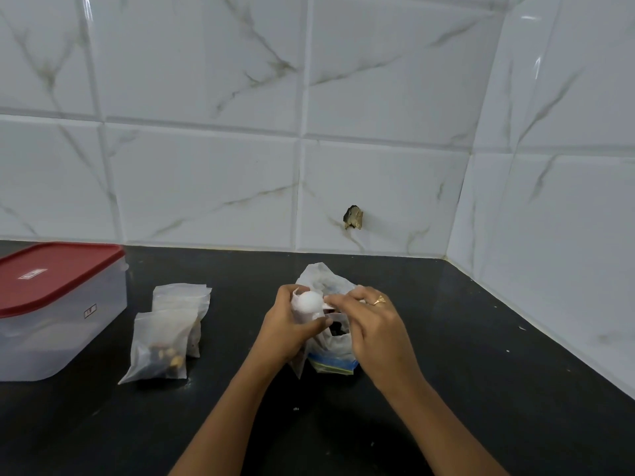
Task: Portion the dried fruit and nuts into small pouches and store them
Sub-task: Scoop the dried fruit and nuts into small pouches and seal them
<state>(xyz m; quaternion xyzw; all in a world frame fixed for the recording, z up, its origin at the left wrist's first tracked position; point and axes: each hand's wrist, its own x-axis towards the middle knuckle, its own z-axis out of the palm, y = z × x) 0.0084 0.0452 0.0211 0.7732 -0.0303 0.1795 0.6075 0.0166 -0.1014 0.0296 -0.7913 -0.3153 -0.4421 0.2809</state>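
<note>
On the dark counter [481, 389] the left hand [287, 326] curls round a small white pouch [309, 302], thumb laid across its front, holding it up just above the surface. The right hand [376, 326] pinches the pouch's upper edge with its fingertips, probably to part the mouth. Whether the mouth is open yet I cannot tell.

Just behind and below both hands stands the big bag [331, 355] of dried fruit and nuts, its top crumpled wide with dark pieces showing inside. Well off to the left, two filled pouches [159, 348] lean together. Further left sits a clear box [58, 331] with its red lid [51, 273] on, in front of the tiled wall [378, 97].

The likely trouble is the thin film. If the two sides cling, a harder tug could tear the edge or pull the pouch out of the left hand's grip. The big bag is soft and open, so a wrist brushing it could tip it and scatter nuts across the counter. The box is lidded, so storing will need a free hand first
</note>
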